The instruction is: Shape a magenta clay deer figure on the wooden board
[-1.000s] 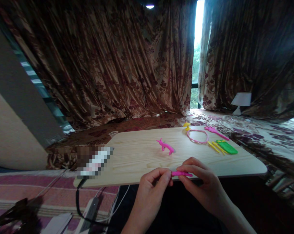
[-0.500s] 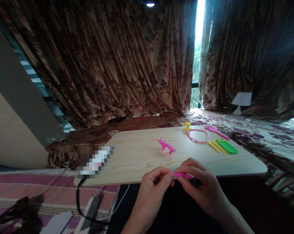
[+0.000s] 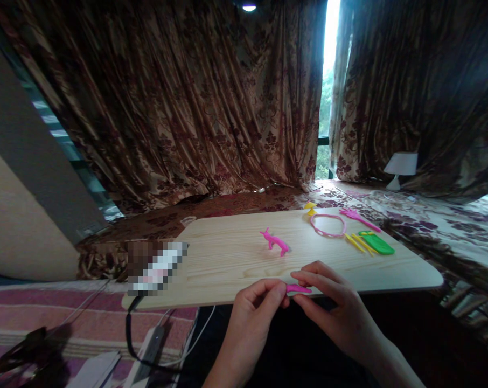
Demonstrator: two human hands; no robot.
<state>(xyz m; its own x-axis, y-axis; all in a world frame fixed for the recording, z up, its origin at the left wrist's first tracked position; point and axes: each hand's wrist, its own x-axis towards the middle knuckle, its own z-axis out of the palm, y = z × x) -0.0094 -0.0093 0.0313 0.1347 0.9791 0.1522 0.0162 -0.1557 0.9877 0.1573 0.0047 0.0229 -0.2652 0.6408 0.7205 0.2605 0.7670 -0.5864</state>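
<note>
My left hand (image 3: pixel 260 310) pinches one end of a short pink clay roll (image 3: pixel 299 289) between thumb and fingertips, over the table's near edge. The roll points to the right, its free end bare. My right hand (image 3: pixel 333 296) is beside that end, thumb and fingers parted around it; any light contact is too fine to tell. Beyond both hands, a pink clay animal figure (image 3: pixel 275 242) with pointed ears or horns stands on its legs on the wooden tabletop (image 3: pixel 223 253).
At the table's right lie a pink twisted ring (image 3: pixel 328 234), a yellow mushroom-like piece (image 3: pixel 310 208), a pink hand-shaped stick (image 3: pixel 359 218), yellow sticks (image 3: pixel 359 242) and a green flat piece (image 3: pixel 379 243). A blurred-out item (image 3: pixel 159 269) lies left. A white lamp (image 3: pixel 401 164) stands behind.
My right thumb and fingers have come apart from the pink clay roll, baring its right end. My left hand keeps its pinch, and the roll has shifted slightly left.
</note>
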